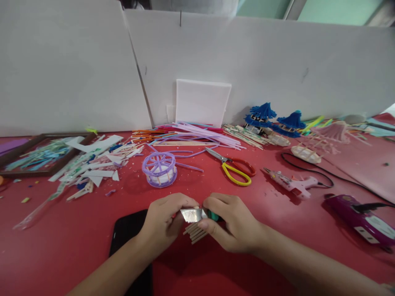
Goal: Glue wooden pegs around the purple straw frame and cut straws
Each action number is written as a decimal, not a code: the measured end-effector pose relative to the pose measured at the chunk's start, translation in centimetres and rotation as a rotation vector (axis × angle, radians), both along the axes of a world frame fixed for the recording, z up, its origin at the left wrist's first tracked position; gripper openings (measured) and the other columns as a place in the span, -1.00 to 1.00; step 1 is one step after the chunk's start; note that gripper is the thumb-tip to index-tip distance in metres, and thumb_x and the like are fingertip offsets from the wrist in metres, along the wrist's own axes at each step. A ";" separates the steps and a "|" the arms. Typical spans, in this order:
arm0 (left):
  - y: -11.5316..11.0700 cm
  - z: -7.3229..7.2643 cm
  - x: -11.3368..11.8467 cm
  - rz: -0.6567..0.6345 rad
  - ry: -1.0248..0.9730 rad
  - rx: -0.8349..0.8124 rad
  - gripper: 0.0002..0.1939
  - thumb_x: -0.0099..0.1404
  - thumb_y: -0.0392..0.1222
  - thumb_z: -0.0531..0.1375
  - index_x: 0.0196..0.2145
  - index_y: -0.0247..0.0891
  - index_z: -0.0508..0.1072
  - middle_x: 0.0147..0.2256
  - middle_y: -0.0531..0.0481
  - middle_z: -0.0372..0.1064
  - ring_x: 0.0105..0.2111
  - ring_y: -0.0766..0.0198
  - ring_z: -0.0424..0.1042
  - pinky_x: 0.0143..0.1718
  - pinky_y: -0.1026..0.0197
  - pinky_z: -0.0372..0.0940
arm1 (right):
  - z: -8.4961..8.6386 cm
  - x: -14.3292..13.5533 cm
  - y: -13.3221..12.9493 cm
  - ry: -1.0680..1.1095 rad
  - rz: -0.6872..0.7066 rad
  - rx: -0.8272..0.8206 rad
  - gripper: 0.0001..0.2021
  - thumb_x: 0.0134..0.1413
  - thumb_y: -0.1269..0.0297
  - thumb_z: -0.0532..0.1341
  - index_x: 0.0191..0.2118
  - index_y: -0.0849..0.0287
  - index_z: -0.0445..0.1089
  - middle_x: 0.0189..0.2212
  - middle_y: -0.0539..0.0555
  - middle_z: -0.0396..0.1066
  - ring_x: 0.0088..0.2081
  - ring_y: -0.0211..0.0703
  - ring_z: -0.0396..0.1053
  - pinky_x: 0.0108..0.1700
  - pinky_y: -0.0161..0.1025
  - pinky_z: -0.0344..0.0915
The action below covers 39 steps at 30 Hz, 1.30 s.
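Sticks [195,233] show just below the knife [190,216], over the red table [68,250], open left of the black phone [128,224]. Scissors [223,158] lie beyond the right hand [236,224], clamped on the knife; the left hand [163,220] curls beside the blade's edge, its grip hidden.

No readable text, labels or numbers anywhere.

"How is the scene lit?"
"Soft, moderate light is spread over the table [173,267], and dim shadows are cast beneath the left hand [165,216] and right hand [233,220]."
"Is any glare seen?"
"A bright glint is caught on the knife [190,215]; the table's right side is paled by sheen."
"And sharpness?"
"Fine detail is softened, and the right edge is stretched and blurred."
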<state>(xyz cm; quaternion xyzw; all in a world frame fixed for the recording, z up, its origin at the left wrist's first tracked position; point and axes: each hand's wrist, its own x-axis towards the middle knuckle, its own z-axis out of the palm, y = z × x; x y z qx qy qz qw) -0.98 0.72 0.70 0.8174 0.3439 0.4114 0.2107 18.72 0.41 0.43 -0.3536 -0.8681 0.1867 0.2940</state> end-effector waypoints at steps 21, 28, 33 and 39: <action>-0.3 0.1 0.1 -0.040 -0.095 0.009 -0.81 0.24 -0.42 0.09 -0.43 -0.23 0.44 -0.48 0.00 0.53 -0.48 0.32 0.50 -0.41 0.35 0.35 | -0.2 1.8 2.3 0.085 -0.188 0.047 -0.65 0.23 0.08 0.01 -0.52 0.17 0.18 -0.62 -0.07 0.14 -0.57 -0.32 0.10 -0.51 -0.34 -0.01; -0.2 -0.5 0.4 -0.048 -0.073 -0.110 -0.83 0.30 -0.37 0.07 -0.38 -0.24 0.42 -0.47 0.00 0.49 -0.45 0.32 0.48 -0.37 0.32 0.35 | 0.6 5.7 5.3 0.075 -0.730 0.062 -0.64 0.23 -0.01 -0.03 -0.47 0.12 0.14 -0.66 -0.09 0.14 -0.59 -0.24 0.21 -0.52 -0.34 0.04; 0.3 -1.2 0.4 0.011 -0.251 -0.327 -0.82 0.40 -0.28 -0.04 -0.14 -0.22 0.32 -0.50 0.06 0.45 -0.50 0.34 0.46 -0.40 0.30 0.35 | -0.9 4.9 5.4 -0.207 -0.690 0.032 -0.71 0.16 0.27 0.08 -0.02 0.25 0.15 -0.19 0.23 0.42 -0.17 0.04 0.43 -0.22 -0.17 0.30; 0.5 -1.4 0.6 0.190 -0.205 -0.514 -0.90 0.36 -0.21 0.06 -0.23 -0.21 0.34 -0.32 -0.05 0.51 -0.32 0.21 0.53 -0.32 0.22 0.40 | -1.1 5.7 5.3 -0.442 -0.712 0.024 -0.73 0.07 0.43 0.15 -0.09 0.41 0.33 -0.15 0.42 0.36 -0.07 0.31 0.34 -0.06 0.12 0.24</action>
